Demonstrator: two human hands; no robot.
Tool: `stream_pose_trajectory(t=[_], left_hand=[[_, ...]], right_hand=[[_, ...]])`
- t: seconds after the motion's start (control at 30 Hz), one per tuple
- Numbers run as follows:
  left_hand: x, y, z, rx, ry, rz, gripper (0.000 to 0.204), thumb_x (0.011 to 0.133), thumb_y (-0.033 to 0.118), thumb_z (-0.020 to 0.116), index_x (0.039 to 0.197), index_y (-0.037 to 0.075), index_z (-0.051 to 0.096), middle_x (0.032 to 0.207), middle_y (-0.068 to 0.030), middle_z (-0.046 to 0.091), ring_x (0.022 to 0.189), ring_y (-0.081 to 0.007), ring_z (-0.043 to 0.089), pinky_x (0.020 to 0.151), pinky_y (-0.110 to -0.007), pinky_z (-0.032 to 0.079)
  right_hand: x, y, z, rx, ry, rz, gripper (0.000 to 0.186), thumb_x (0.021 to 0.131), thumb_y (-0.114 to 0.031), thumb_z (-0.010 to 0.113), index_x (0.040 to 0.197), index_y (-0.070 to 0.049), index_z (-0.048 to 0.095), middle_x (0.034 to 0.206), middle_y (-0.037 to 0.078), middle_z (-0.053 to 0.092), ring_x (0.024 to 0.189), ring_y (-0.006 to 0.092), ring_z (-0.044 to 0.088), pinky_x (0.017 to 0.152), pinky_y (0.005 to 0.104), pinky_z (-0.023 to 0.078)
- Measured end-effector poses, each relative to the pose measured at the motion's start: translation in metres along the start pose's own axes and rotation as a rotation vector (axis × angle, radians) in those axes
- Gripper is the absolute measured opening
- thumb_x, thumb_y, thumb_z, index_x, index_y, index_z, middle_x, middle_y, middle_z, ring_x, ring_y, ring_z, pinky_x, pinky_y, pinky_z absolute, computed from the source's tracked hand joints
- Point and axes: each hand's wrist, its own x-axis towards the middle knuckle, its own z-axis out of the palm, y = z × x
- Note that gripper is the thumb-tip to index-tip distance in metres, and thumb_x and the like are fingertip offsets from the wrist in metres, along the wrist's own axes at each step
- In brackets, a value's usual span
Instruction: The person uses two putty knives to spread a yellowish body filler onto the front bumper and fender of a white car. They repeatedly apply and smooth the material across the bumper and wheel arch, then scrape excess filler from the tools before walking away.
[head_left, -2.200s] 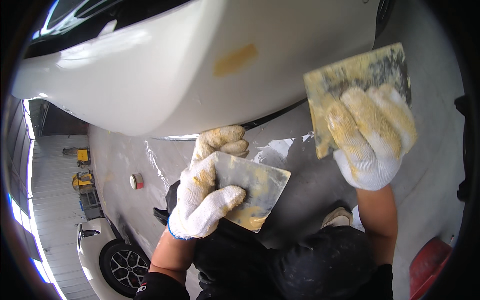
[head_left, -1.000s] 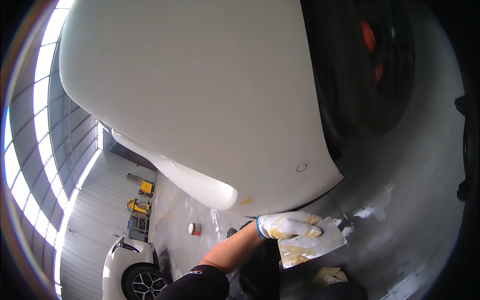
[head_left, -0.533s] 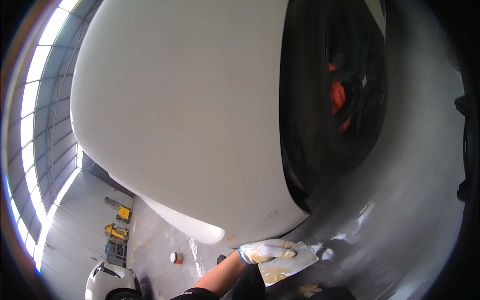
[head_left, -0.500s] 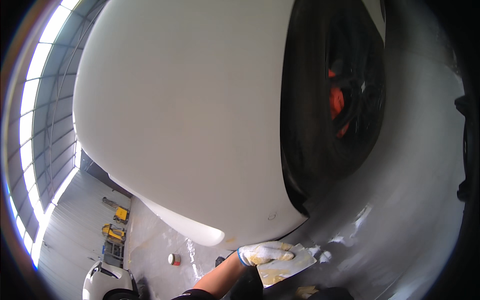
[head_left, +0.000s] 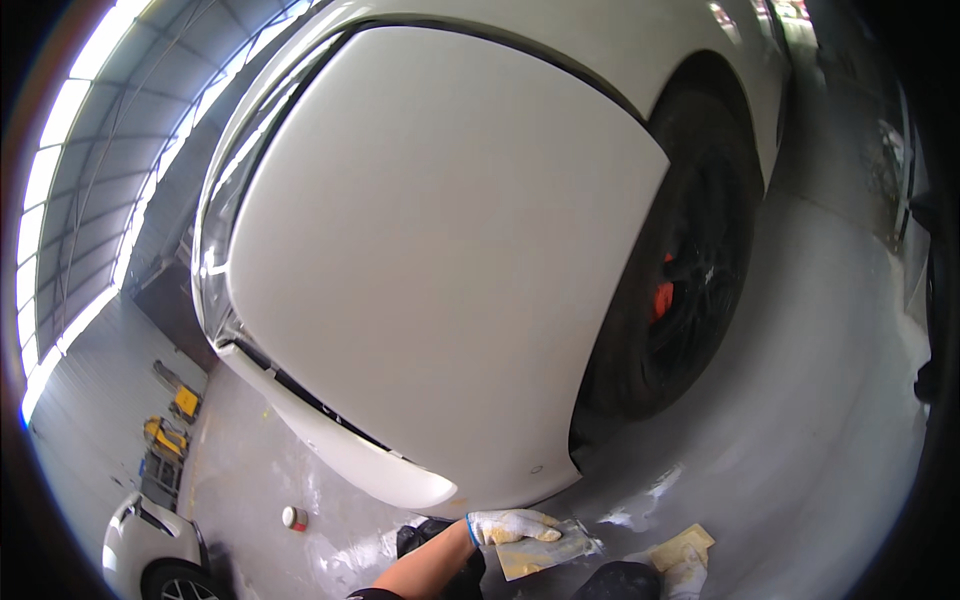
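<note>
My left hand (head_left: 512,525), in a white work glove with a blue cuff, grips a flat, thin plate (head_left: 535,560) smeared with yellowish paste. It is held low, beneath the lower edge of a white car's body panel (head_left: 440,230). To its right, at the bottom of the view, my right hand (head_left: 687,578) in a pale glove is closed on a yellowish flat spreader (head_left: 684,546). Most of that hand's fingers are hidden. Neither hand touches the panel. The panel is smooth and matt, with a small round mark near its lower corner.
A black tyre (head_left: 690,300) with a red brake caliper stands right of the panel. On the grey floor (head_left: 790,400) lie pale smears. A small can (head_left: 294,518) is at lower left, a second white car (head_left: 150,550) beyond it, and yellow equipment (head_left: 166,437) by the wall.
The view has drawn back, showing more of the car. My right hand with the spreader has come into sight at lower right. My left hand still holds the plate.
</note>
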Motion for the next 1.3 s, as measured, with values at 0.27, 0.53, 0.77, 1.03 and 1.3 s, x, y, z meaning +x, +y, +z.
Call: stream_pose_trajectory(t=[0.27, 0.53, 0.77, 1.03, 1.3], left_hand=[[0.021, -0.019, -0.006, -0.053, -0.16, 0.051, 0.05, 0.101, 0.039, 0.075, 0.129, -0.002, 0.068, 0.114, -0.0086, 0.075, 0.1, -0.0151, 0.073, 0.089, -0.034, 0.06], [-0.022, -0.019, 0.017, 0.171, -0.16, 0.24, 0.061, 0.101, 0.039, 0.075, 0.142, -0.005, 0.062, 0.124, -0.0097, 0.073, 0.109, -0.0169, 0.068, 0.097, -0.034, 0.055], [-0.146, -0.052, 0.031, -0.391, 0.567, 0.848, 0.044, 0.099, 0.02, 0.077, 0.136, -0.001, 0.065, 0.119, -0.0039, 0.071, 0.104, -0.0115, 0.066, 0.093, -0.031, 0.056], [-0.244, -0.028, -0.043, -1.108, 1.73, 1.403, 0.037, 0.102, 0.001, 0.067, 0.138, -0.001, 0.058, 0.125, -0.0077, 0.07, 0.109, -0.0137, 0.066, 0.099, -0.031, 0.053], [-0.46, -0.077, -0.039, -1.399, 2.051, 1.027, 0.033, 0.104, -0.001, 0.062, 0.137, -0.004, 0.057, 0.129, -0.0103, 0.068, 0.112, -0.0137, 0.064, 0.101, -0.03, 0.051]], right_hand=[[-0.059, -0.101, 0.004, 0.082, 0.062, -0.36, 0.045, 0.095, -0.018, 0.076, 0.134, -0.003, 0.058, 0.121, 0.011, 0.066, 0.107, 0.0255, 0.068, 0.091, 0.042, 0.06], [-0.069, -0.114, 0.091, -0.44, -0.354, -0.305, 0.026, 0.095, -0.006, 0.071, 0.12, -0.002, 0.069, 0.109, 0.005, 0.071, 0.098, 0.0181, 0.07, 0.087, 0.0337, 0.06], [-0.082, -0.024, 0.289, -0.732, -0.673, 0.213, 0.035, 0.094, 0.005, 0.07, 0.129, 0.001, 0.067, 0.12, 0.007, 0.071, 0.107, 0.0172, 0.069, 0.096, 0.0317, 0.056], [-0.17, 0.082, 0.573, -0.633, -1.282, 0.115, 0.028, 0.098, 0.008, 0.064, 0.124, 0.004, 0.073, 0.119, 0.011, 0.073, 0.106, 0.0175, 0.069, 0.098, 0.0327, 0.054], [-0.32, 0.14, 0.76, -1.175, -2.162, -0.847, 0.041, 0.071, 0.011, 0.074, 0.108, -0.007, 0.079, 0.105, 0.011, 0.08, 0.099, 0.0342, 0.077, 0.091, 0.0424, 0.061]])
